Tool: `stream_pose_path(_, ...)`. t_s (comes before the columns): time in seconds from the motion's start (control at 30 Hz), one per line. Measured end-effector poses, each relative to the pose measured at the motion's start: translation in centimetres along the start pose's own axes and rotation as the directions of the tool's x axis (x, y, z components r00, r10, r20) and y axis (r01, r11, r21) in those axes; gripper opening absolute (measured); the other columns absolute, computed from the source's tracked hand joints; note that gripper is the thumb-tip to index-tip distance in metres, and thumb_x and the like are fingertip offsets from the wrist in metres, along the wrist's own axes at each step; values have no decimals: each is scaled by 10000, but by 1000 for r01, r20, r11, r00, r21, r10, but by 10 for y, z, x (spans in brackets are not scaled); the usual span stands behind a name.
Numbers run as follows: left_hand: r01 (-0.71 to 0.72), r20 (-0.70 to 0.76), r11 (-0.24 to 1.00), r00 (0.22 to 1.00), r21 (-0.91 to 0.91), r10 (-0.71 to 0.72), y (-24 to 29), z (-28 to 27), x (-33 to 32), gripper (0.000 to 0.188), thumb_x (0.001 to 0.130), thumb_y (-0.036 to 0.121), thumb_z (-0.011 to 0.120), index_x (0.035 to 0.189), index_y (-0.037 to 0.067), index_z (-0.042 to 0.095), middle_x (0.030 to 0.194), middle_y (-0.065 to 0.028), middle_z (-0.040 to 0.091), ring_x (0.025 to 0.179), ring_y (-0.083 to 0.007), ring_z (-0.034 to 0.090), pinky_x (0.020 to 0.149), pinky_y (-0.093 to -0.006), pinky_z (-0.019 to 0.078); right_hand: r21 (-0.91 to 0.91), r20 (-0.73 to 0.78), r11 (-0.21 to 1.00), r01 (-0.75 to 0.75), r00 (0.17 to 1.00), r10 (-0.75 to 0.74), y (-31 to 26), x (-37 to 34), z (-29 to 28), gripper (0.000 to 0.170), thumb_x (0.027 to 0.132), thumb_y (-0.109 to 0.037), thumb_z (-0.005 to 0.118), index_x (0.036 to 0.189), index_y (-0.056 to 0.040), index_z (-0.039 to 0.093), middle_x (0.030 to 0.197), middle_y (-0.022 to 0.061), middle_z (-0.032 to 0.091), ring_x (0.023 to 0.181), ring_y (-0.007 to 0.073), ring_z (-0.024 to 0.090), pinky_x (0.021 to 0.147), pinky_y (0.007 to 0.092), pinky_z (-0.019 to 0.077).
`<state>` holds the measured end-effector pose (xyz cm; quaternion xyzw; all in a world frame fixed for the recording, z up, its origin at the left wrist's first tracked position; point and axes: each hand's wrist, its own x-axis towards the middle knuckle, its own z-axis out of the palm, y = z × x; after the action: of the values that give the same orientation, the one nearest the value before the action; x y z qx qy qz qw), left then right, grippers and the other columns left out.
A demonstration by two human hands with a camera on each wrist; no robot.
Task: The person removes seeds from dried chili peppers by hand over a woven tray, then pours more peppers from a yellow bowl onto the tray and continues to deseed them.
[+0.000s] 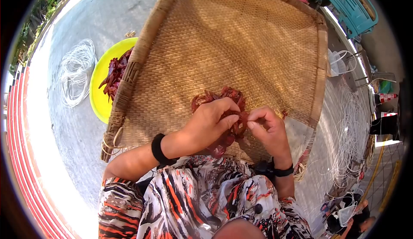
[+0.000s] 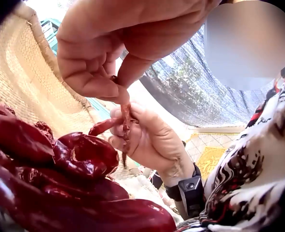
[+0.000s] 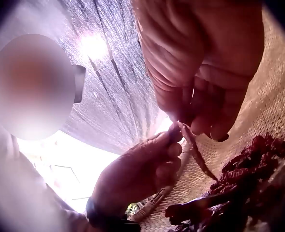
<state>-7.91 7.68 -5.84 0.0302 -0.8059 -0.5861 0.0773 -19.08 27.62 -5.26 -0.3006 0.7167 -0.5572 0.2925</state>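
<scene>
Dried red chilies (image 1: 220, 146) lie in a heap in a woven tray (image 1: 206, 54) across the person's lap. Over the heap, the left hand (image 1: 206, 120) pinches a thin wrinkled chili (image 2: 126, 126) between thumb and fingertips. Close beside it, the right hand (image 1: 271, 133) has thumb and forefinger together at the same chili. In the left wrist view the right hand (image 2: 154, 140) is behind the chili, its fingers curled. Larger glossy chilies (image 2: 84, 155) fill the lower left there. The right wrist view shows a slender chili (image 3: 198, 154) hanging below the fingertips, above the dark heap (image 3: 243, 179).
A yellow-green plate (image 1: 100, 88) with more red chilies (image 1: 115, 75) stands left of the tray, beside a coil of white string (image 1: 77, 73). Loose white strands (image 1: 347, 129) lie at the right. A teal crate (image 1: 346, 6) is at the upper right.
</scene>
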Motion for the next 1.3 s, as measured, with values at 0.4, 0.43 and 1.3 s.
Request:
stream_pose_path(0.4, 173, 30, 928, 984, -330, -173, 8, -1, 1, 226, 974, 138, 647, 1142, -6, 600, 866, -99, 668, 764, -150, 625, 677, -310, 521, 142, 118, 988, 68, 989, -85, -8, 20, 14, 419, 894, 67, 625, 1283, -25, 502, 1159, 94, 608, 1041, 159, 622, 933, 301, 502)
stream_pose_path(0.43, 126, -12, 947, 991, -294, -135, 5, 3, 0, 231, 974, 152, 652, 1136, -6, 602, 859, -96, 669, 773, -148, 631, 682, -307, 524, 146, 120, 985, 93, 987, -111, -12, 21, 18, 448, 889, 73, 615, 1308, -28, 489, 1161, 98, 609, 1041, 160, 622, 933, 302, 502)
stream_pose_path(1.3, 355, -513, 519, 836, 777, 195, 21, -137, -65, 368, 888, 81, 690, 1247, 45, 622, 1313, -174, 577, 1167, -342, 563, 1007, -417, 438, -655, 213, 633, 413, 904, -370, 16, 34, 34, 265, 816, -88, 724, 1072, -57, 668, 1029, 111, 645, 954, 325, 609, 850, 420, 494)
